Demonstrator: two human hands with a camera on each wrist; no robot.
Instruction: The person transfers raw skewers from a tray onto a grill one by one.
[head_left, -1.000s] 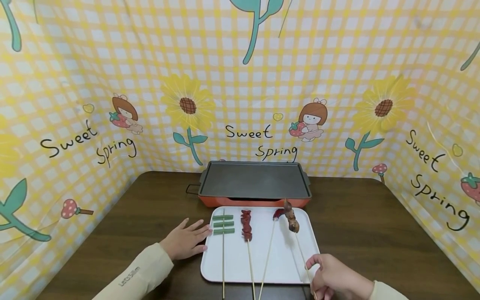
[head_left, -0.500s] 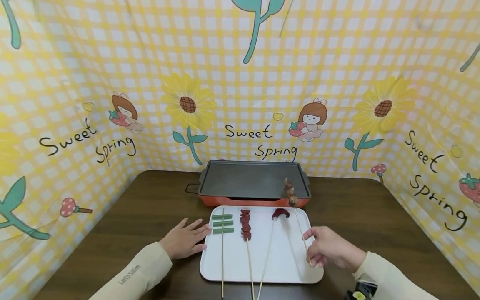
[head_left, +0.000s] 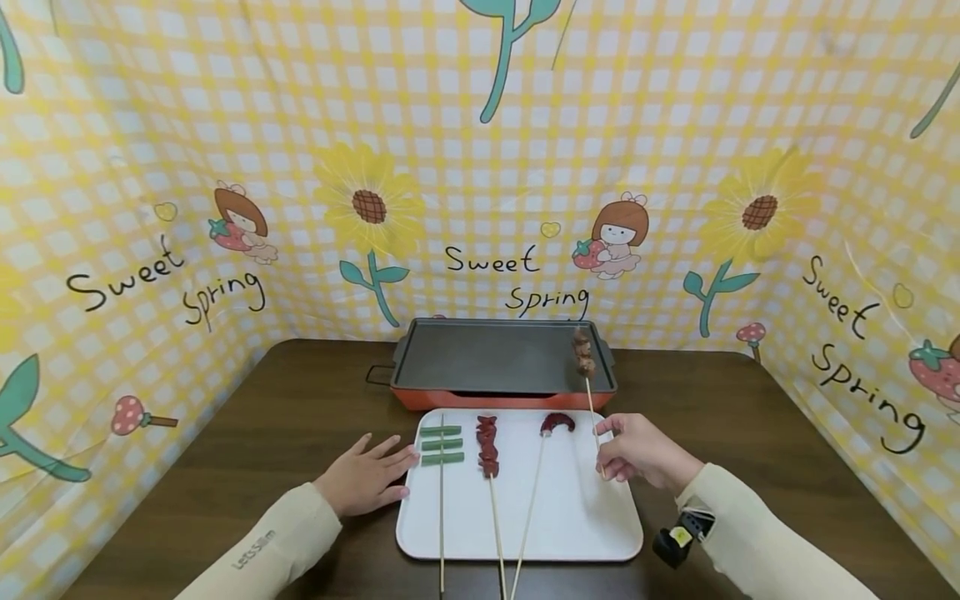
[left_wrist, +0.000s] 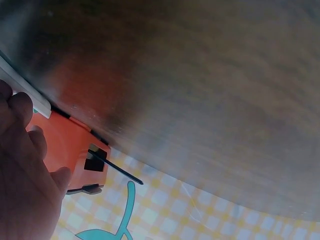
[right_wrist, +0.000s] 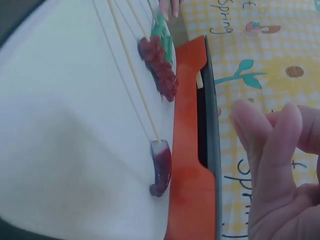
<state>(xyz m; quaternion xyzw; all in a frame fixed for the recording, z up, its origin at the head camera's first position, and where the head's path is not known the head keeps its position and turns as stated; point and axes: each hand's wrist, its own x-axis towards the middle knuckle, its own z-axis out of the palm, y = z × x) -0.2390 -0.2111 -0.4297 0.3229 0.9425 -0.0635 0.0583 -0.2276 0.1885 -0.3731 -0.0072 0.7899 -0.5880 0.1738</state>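
1. The left hand (head_left: 367, 477), fingers spread, rests at the left edge of the white tray (head_left: 585, 521), its fingertips meeting the rim toward the far-left corner.
2. Beyond the tray's far edge, by the table's (head_left: 720, 433) far edge, sits an orange-sided griddle (head_left: 480, 354) (a wire handle sticks out on its left).
3. On the tray, near its far-left corner, lies the green skewer (head_left: 442, 445): three short green pieces crossed by one stick, which runs out past the near edge.
4. Next comes the red meat skewer (head_left: 487, 446), close to the tray's far edge, its stick also passing the near edge.
5. Right of that, by the far edge, is the dark red curved skewer (head_left: 558, 422) (its stick slants left toward the near edge).
6. The brown meat skewer (head_left: 584, 354) points away from the person, meat over the griddle's right end (whether it touches, I cannot tell).
7. The right hand (head_left: 641, 450) pinches that stick between thumb and fingers above the tray's right edge.
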